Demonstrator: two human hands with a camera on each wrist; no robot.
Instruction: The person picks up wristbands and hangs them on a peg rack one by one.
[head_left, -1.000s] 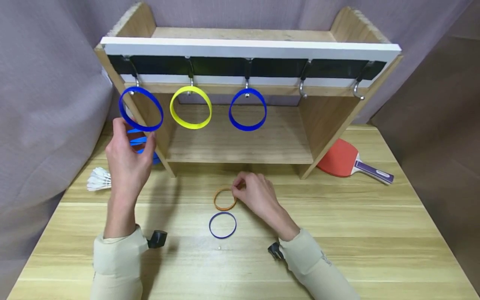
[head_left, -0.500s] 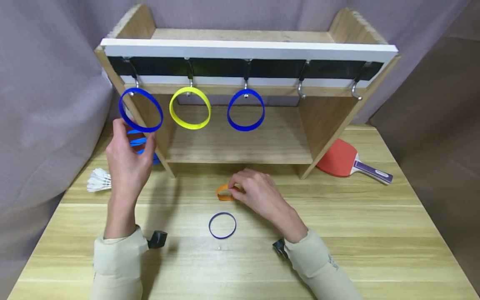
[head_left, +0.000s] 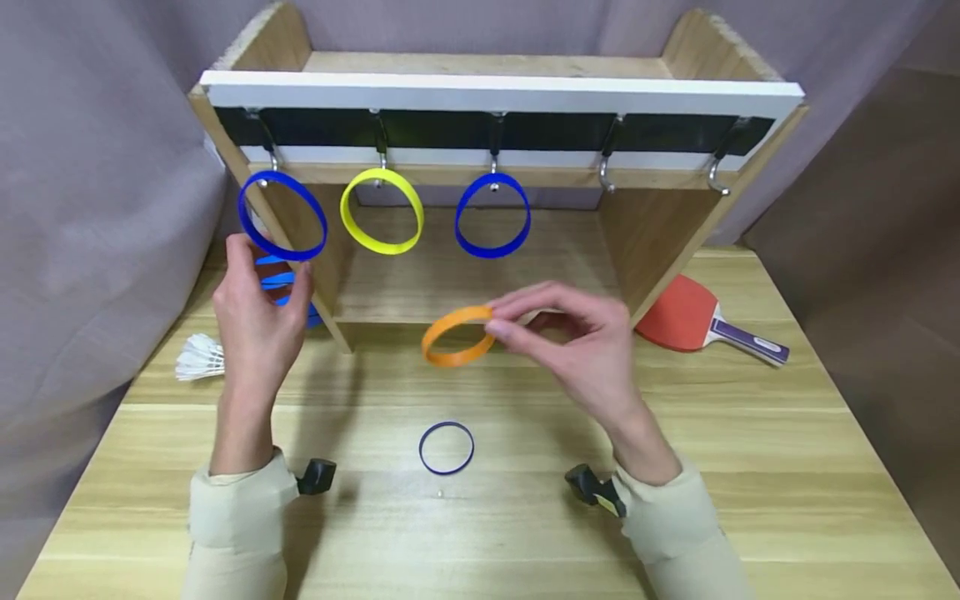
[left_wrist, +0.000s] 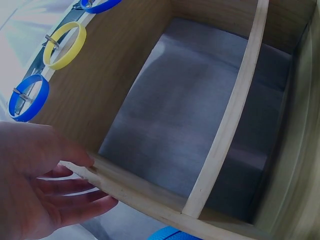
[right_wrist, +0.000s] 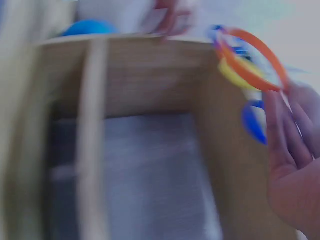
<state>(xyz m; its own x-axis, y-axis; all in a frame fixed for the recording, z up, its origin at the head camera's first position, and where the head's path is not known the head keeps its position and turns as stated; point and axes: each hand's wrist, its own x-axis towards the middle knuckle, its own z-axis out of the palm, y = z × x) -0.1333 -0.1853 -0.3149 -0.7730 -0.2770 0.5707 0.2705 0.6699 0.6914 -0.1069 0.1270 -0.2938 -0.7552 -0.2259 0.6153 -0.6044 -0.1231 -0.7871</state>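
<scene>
Shuttlecock (head_left: 200,357) seen at far left on the worktop (head_left: 360,517), partly hidden by the arm. Next to it, the near left side of the wooden rack (head_left: 480,90) is gripped by the left hand (head_left: 258,308), thumb on the inner face, fingers outside; grip unchanged over the last second. Behind the hand, a blue slatted object (head_left: 277,281) is partly seen, can't be identified.

Just above the left hand, the first blue ring (head_left: 294,254) is hung on its hook; contact with the hand can't be told. Then the yellow ring (head_left: 385,248), also hung. Further right, the dark blue ring (head_left: 447,472) is left flat on the worktop, untouched.

Change: the orange ring (head_left: 453,358) has been lifted clear of the worktop, so just one ring is left lying there. It is held tilted in front of the rack, below the second blue ring (head_left: 491,252), which is hung. Its right edge is pinched between thumb and fingertips of the right hand (head_left: 577,342).

Fourth hook (head_left: 605,175) and fifth hook (head_left: 716,177) are unoccupied. Red paddle (head_left: 686,317) is seen on the worktop, right of the rack.
</scene>
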